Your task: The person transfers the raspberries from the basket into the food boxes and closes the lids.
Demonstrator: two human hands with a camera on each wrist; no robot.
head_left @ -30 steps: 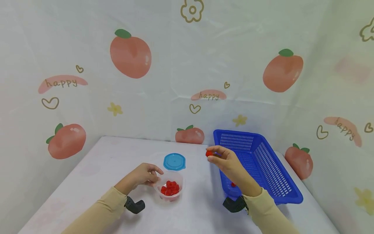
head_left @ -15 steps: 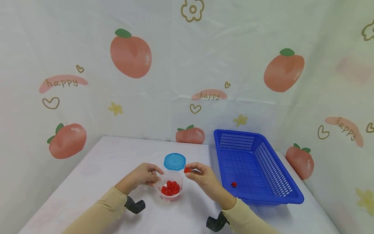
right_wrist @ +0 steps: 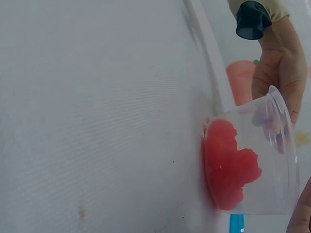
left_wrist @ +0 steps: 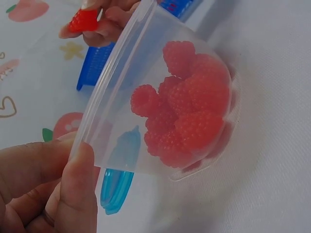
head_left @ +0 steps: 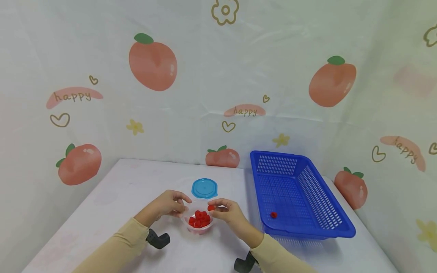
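Note:
A clear plastic tub (left_wrist: 124,73) with several raspberries (left_wrist: 194,102) heaped in it stands on the table. My left hand (head_left: 167,204) pinches its rim between thumb and finger, as the left wrist view shows close up. Over the tub's right rim, my right hand (head_left: 230,215) holds one raspberry (head_left: 211,208) between thumb and fingertips. In the right wrist view only a part of the right hand shows at the right edge, and its raspberry is out of sight.
A blue perforated basket (head_left: 257,189) stands to the right with a single raspberry (head_left: 274,215) on its floor. Behind the tub lies a blue lid (head_left: 204,188). A printed fabric backdrop (head_left: 191,94) rises at the table's far edge.
My right hand has moved left from over the basket to the tub's right rim, carrying the raspberry, and is lower. My left hand stays on the tub.

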